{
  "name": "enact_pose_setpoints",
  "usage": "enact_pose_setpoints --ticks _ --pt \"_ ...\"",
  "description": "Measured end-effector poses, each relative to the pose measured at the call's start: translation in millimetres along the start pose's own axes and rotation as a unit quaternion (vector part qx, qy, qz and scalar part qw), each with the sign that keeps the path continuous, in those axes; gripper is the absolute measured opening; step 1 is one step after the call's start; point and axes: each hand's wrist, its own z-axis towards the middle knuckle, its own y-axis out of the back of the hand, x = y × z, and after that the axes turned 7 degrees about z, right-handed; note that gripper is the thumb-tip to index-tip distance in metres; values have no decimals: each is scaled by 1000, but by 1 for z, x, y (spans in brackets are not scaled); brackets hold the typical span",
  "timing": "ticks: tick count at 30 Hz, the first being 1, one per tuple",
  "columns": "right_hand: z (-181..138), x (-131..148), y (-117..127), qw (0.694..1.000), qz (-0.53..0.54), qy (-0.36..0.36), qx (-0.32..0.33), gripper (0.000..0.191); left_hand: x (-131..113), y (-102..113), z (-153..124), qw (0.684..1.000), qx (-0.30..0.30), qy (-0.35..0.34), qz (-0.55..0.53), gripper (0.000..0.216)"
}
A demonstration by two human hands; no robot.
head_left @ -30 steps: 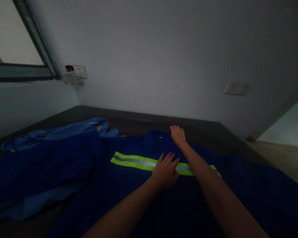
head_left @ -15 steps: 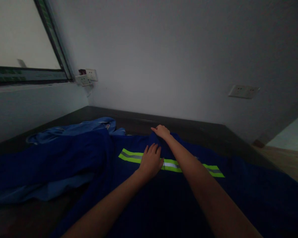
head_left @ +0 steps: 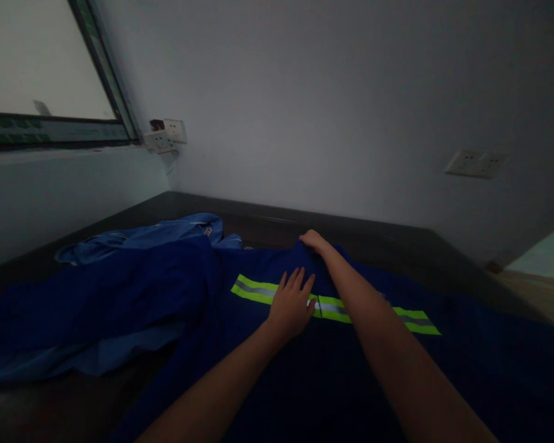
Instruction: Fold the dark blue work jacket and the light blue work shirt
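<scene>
A dark blue work jacket (head_left: 305,381) with yellow-green and silver reflective bands lies spread on a dark tabletop (head_left: 268,227). My left hand (head_left: 293,303) rests flat on its chest, fingers spread across the reflective band (head_left: 253,289). At the jacket's far edge, my right hand (head_left: 314,240) grips the raised collar (head_left: 301,253), its fingertips partly hidden behind the cloth. A dark vertical line of the front opening shows in the band just right of my left hand.
Lighter blue garments (head_left: 175,231) lie at the left, partly under a jacket sleeve (head_left: 157,277). Behind the table stands a grey wall with a socket plate (head_left: 475,163) at right and more sockets (head_left: 174,130) near the window frame (head_left: 60,130).
My right hand has closed its fingers on the collar. My left hand still lies on the chest, fingers a little more spread. The whole view has shifted slightly.
</scene>
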Motion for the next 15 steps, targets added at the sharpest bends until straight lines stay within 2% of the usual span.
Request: enact_pose_setpoints --ticks 5,11,15 --pt "1 -15 -2 998 63 18 0 23 0 -1 -1 1000 2 -6 -4 53" --pt "6 -17 -2 998 43 31 -18 43 0 -4 -1 1000 2 1 -2 54" --pt "11 -12 -1 998 49 26 -3 46 0 -5 0 1000 11 6 -7 58"
